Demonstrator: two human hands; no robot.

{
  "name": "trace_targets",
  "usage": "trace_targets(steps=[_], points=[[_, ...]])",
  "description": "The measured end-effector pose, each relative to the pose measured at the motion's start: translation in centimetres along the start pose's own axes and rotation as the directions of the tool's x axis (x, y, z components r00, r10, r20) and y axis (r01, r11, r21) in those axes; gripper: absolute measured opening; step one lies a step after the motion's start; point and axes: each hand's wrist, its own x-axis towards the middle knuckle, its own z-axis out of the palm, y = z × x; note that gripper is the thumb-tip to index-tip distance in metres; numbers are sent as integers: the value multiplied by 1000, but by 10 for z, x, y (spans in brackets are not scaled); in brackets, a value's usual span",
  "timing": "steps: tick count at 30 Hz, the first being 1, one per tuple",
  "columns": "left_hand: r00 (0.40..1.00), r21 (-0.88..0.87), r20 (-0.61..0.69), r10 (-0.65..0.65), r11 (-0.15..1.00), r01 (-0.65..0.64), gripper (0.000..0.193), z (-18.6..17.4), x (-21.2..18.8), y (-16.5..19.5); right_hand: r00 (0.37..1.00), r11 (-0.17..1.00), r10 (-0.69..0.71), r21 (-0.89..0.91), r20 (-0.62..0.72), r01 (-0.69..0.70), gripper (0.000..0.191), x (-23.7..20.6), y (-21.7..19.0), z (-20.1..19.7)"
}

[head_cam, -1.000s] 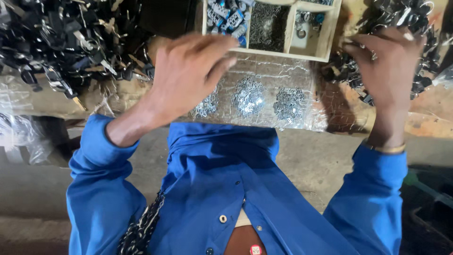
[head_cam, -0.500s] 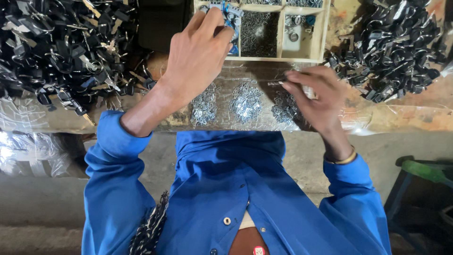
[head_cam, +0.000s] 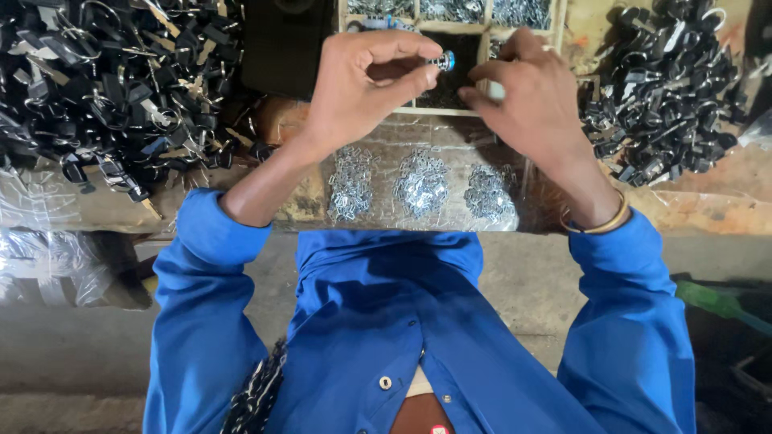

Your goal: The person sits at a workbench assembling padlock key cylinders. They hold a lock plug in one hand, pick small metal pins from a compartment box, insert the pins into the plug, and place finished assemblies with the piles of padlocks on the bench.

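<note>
The thumb and forefinger of the left hand (head_cam: pixel 362 84) pinch a small blue-tipped metal part (head_cam: pixel 442 60), the other fingers curled loosely behind it. The part is held just above the wooden compartment tray (head_cam: pixel 450 111), over its dark middle cell. Close to the right of the part, the right hand (head_cam: pixel 527 100) has its fingertips drawn together towards it — whether they grip anything of their own cannot be told, and they seem just short of touching the part. A thin gold bangle (head_cam: pixel 599 225) circles the right wrist. Just below the tray, nearer the person, three small heaps of silvery metal clips (head_cam: pixel 422 185) lie side by side on a clear plastic sheet (head_cam: pixel 378 217). Well to the left of the tray a large pile of black parts with metal rings (head_cam: pixel 104 88) covers the bench; to the right of the tray a smaller pile of the same black parts (head_cam: pixel 667 96) lies on the worn brown bench top (head_cam: pixel 724 201). Both forearms come out of rolled blue sleeves (head_cam: pixel 209 265) — the same blue as the shirt below.
</note>
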Motion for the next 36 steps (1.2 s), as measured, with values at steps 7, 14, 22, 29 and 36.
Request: trace_targets(steps=[7, 14, 22, 29, 36], points=[[995, -8, -74, -72, 997, 72, 21, -3, -3, -14, 988, 968, -147, 197, -48, 154, 8, 29, 17, 7], [992, 17, -105, -75, 997, 77, 21, -3, 0, -23, 971, 924, -19, 366, -240, 108, 15, 33, 24, 21], [988, 106, -147, -45, 992, 61, 20, -2, 4, -22, 993, 296, 93, 950, 74, -99, 11, 32, 7, 29], [988, 162, -156, -13, 986, 38, 17, -2, 4, -20, 998, 476, 52, 879, -26, -2, 9, 36, -2, 29], [986, 214, -170, -5, 976, 42, 16, -2, 4, -18, 976, 807, -105, 557, -191, 196, 13, 40, -12, 11]])
